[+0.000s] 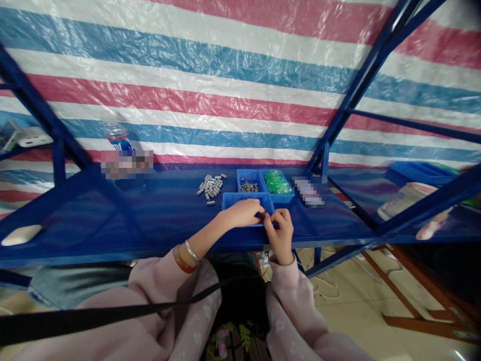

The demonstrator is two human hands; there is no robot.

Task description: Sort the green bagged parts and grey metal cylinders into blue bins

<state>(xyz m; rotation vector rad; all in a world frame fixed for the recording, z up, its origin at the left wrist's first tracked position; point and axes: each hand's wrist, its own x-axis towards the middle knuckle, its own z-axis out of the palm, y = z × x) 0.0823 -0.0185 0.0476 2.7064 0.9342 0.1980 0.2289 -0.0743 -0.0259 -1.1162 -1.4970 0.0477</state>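
Note:
My left hand [245, 212] reaches over the front blue bin [230, 200], fingers curled together and tips near its right front corner. Close beside it, my right hand [281, 229] is closed in a pinch at the bin's front edge. The fingertips of both hands nearly meet; whatever they hold is too small or hidden to make out. Behind the front bin, another blue bin [248, 174] holds small grey metal parts [249, 187]. A third blue bin [282, 198] is filled with green, shiny pieces [277, 181]. Left of the bins lies a loose pile of short silver cylinders [211, 187].
A blurred-out phone-shaped object [308, 192] lies right of the bins. A water bottle [119, 140] stands at the back left, and a white computer mouse [21, 234] lies at the table's left. Blue frame posts [349, 100] flank the blue table [158, 220]; a clear tub [406, 198] sits beyond the right one.

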